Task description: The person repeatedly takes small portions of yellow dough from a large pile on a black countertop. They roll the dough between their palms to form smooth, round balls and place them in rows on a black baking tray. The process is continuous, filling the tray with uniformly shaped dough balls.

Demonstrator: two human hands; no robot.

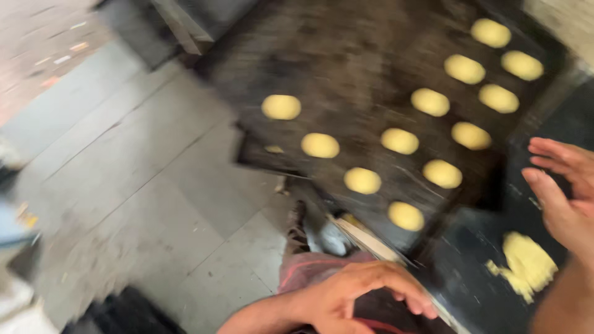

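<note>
Head view: dark tray (346, 68) runs lower-left to upper-right; left hand (352, 297), right hand (566, 185) grips apart.

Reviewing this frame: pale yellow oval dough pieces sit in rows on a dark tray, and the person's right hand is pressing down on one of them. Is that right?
Not quite. The head view shows the right hand open and held off to the side of the dark tray, touching none of the dough pieces. The pieces are pale yellow ovals lying in rows on the tray, as stated.
</note>
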